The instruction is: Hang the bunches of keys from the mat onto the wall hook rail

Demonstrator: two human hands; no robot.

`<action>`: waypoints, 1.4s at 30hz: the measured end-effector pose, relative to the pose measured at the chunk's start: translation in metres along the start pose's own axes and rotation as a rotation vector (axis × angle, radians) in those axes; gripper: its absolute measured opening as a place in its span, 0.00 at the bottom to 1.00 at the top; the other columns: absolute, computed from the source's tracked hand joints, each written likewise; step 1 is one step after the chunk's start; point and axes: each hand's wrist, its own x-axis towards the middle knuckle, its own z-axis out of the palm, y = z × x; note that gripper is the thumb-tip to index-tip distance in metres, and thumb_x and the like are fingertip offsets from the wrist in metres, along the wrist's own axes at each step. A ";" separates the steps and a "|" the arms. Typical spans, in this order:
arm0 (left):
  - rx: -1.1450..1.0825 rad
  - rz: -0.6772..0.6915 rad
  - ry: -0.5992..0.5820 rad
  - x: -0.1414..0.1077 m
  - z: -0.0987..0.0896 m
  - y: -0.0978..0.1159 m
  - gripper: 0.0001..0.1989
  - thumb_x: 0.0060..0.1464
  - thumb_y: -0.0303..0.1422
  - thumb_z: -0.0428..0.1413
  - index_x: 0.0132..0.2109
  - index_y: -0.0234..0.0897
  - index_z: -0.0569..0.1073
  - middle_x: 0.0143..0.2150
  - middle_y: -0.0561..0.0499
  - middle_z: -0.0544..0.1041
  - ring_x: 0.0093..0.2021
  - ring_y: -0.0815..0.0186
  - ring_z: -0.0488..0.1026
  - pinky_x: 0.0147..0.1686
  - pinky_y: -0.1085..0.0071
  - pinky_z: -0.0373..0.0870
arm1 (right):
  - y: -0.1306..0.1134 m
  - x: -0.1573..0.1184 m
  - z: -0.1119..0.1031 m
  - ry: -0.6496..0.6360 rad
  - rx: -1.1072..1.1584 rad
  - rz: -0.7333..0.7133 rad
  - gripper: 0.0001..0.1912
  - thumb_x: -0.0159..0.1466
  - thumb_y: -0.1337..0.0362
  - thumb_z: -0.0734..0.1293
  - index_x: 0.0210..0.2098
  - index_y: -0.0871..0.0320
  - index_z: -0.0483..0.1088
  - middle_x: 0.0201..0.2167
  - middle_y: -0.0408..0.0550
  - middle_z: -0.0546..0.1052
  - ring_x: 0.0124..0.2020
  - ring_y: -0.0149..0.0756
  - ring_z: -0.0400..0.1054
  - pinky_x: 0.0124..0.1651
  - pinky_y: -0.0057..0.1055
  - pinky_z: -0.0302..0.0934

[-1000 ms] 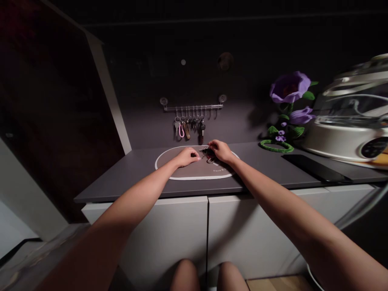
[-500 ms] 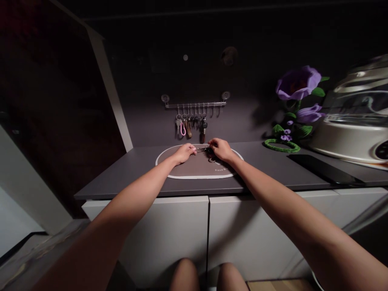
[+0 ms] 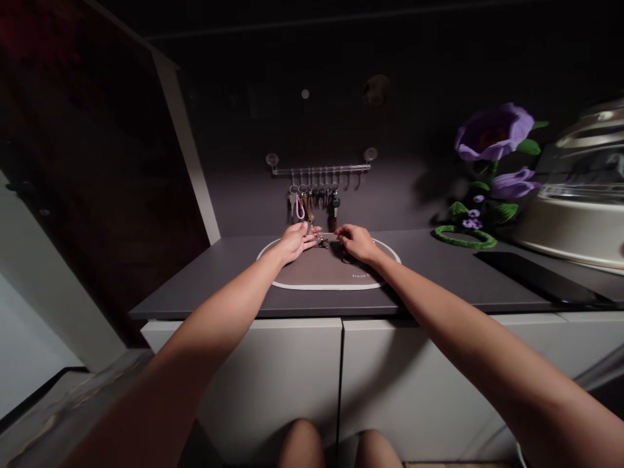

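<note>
My left hand (image 3: 294, 242) is over the left part of a brown oval mat (image 3: 316, 274) with a white rim, its fingers apart. Small metal keys (image 3: 322, 242) show just right of its fingertips; whether they touch is too small to tell. Above the mat's right part, my right hand (image 3: 357, 242) has its fingers curled together, and a dark ringed item (image 3: 346, 260) shows partly beneath it. What those fingers hold is hidden.
On the wall behind, a clear hook rail (image 3: 322, 170) carries several keys and a pink loop (image 3: 299, 209). To the right stand purple flowers (image 3: 494, 133) with a green ring base, a dark flat object (image 3: 541, 279) and a cream appliance (image 3: 575, 227).
My left hand's fingers have spread from a pinch, and the keys now show beside them. My right hand stays curled. The whole view has shifted slightly.
</note>
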 end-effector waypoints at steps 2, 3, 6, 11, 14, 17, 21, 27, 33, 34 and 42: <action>-0.072 -0.004 -0.016 -0.003 0.001 0.005 0.08 0.58 0.33 0.46 0.34 0.33 0.65 0.42 0.41 0.74 0.43 0.61 0.72 0.49 0.52 0.61 | -0.002 0.000 0.001 -0.012 0.004 -0.021 0.12 0.56 0.72 0.60 0.37 0.60 0.72 0.33 0.48 0.76 0.35 0.31 0.68 0.43 0.27 0.58; -0.098 -0.003 -0.023 -0.004 0.001 0.007 0.08 0.58 0.33 0.46 0.34 0.33 0.64 0.43 0.40 0.74 0.44 0.59 0.72 0.49 0.51 0.61 | -0.002 0.000 0.001 -0.020 0.009 -0.030 0.12 0.56 0.72 0.60 0.37 0.60 0.72 0.33 0.48 0.76 0.35 0.32 0.68 0.43 0.27 0.58; -0.150 0.002 -0.040 -0.004 -0.001 0.010 0.07 0.58 0.33 0.46 0.34 0.34 0.63 0.43 0.40 0.74 0.47 0.58 0.71 0.50 0.49 0.59 | -0.005 0.000 0.003 -0.032 0.030 -0.060 0.11 0.57 0.70 0.60 0.37 0.60 0.72 0.33 0.49 0.76 0.35 0.33 0.68 0.43 0.28 0.58; -0.213 0.006 -0.076 -0.004 -0.002 0.011 0.08 0.58 0.32 0.44 0.32 0.33 0.62 0.43 0.40 0.74 0.49 0.57 0.70 0.50 0.49 0.61 | -0.008 -0.002 0.005 -0.031 0.090 -0.121 0.10 0.57 0.67 0.62 0.36 0.59 0.72 0.35 0.48 0.76 0.35 0.33 0.68 0.43 0.30 0.59; -0.252 0.003 -0.091 -0.006 0.000 0.012 0.10 0.59 0.31 0.43 0.31 0.33 0.62 0.45 0.38 0.73 0.50 0.56 0.69 0.50 0.49 0.61 | -0.009 -0.004 0.007 -0.044 0.133 -0.151 0.09 0.57 0.65 0.62 0.35 0.59 0.71 0.34 0.47 0.76 0.34 0.32 0.67 0.42 0.30 0.59; -0.285 0.000 -0.098 -0.007 0.001 0.013 0.10 0.59 0.30 0.42 0.31 0.32 0.61 0.47 0.37 0.72 0.52 0.55 0.68 0.50 0.48 0.61 | -0.012 -0.004 0.007 -0.046 0.178 -0.199 0.09 0.58 0.62 0.62 0.35 0.59 0.70 0.32 0.46 0.75 0.32 0.31 0.67 0.40 0.30 0.59; -0.299 -0.012 -0.102 -0.007 0.002 0.014 0.08 0.59 0.30 0.42 0.32 0.33 0.61 0.48 0.37 0.72 0.52 0.55 0.68 0.50 0.48 0.62 | -0.015 -0.005 0.008 -0.034 0.217 -0.257 0.11 0.59 0.59 0.61 0.36 0.60 0.69 0.33 0.47 0.74 0.32 0.30 0.66 0.39 0.29 0.60; -0.285 -0.005 -0.148 -0.007 0.003 0.012 0.07 0.59 0.31 0.42 0.34 0.34 0.60 0.48 0.36 0.71 0.50 0.55 0.70 0.50 0.48 0.62 | -0.015 -0.004 0.011 -0.019 0.239 -0.303 0.14 0.58 0.55 0.62 0.35 0.60 0.69 0.33 0.48 0.72 0.32 0.31 0.65 0.39 0.30 0.60; -0.269 0.008 -0.170 -0.009 0.004 0.011 0.05 0.59 0.31 0.43 0.36 0.35 0.59 0.49 0.37 0.71 0.50 0.57 0.70 0.50 0.48 0.62 | -0.011 -0.002 0.011 0.019 0.302 -0.276 0.13 0.58 0.56 0.63 0.33 0.59 0.71 0.33 0.47 0.70 0.35 0.31 0.64 0.41 0.30 0.59; -0.269 0.017 -0.174 -0.009 0.004 0.011 0.05 0.59 0.31 0.43 0.36 0.35 0.59 0.49 0.37 0.71 0.49 0.57 0.70 0.50 0.49 0.62 | -0.011 -0.002 0.010 0.027 0.315 -0.262 0.13 0.58 0.56 0.63 0.32 0.59 0.71 0.33 0.47 0.70 0.35 0.31 0.64 0.41 0.30 0.58; -0.195 0.075 -0.077 -0.007 0.005 0.007 0.07 0.58 0.34 0.46 0.34 0.34 0.61 0.44 0.39 0.73 0.48 0.61 0.71 0.51 0.54 0.62 | -0.010 0.001 0.008 0.100 0.443 -0.109 0.13 0.56 0.54 0.63 0.30 0.58 0.68 0.29 0.44 0.69 0.33 0.31 0.63 0.38 0.28 0.58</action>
